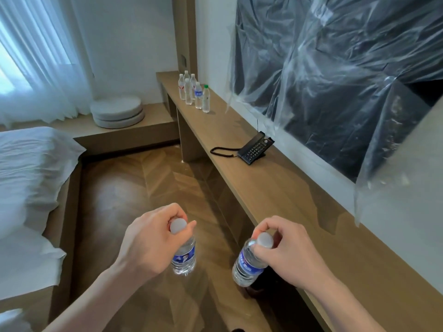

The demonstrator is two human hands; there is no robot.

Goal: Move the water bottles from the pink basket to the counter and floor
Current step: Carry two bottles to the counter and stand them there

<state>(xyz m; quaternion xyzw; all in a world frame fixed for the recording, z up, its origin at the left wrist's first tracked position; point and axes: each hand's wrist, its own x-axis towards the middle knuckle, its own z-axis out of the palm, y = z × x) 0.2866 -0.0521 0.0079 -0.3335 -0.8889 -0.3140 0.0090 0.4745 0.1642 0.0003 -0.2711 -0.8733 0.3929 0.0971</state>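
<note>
My left hand (148, 243) grips a clear water bottle (185, 258) with a blue label by its white cap, hanging above the wooden floor (134, 188). My right hand (290, 255) holds a second blue-labelled water bottle (247, 265) by its neck and cap, tilted, just left of the counter's front edge. On the long wooden counter (275, 188), several water bottles (194, 92) stand upright in a cluster at the far end. The pink basket is not in view.
A black desk phone (255, 149) with a coiled cord sits mid-counter. A plastic-covered dark screen (335, 75) hangs on the wall above. A white bed (28, 183) lies at left. Round cushions (117, 111) rest on a low platform by the curtained window.
</note>
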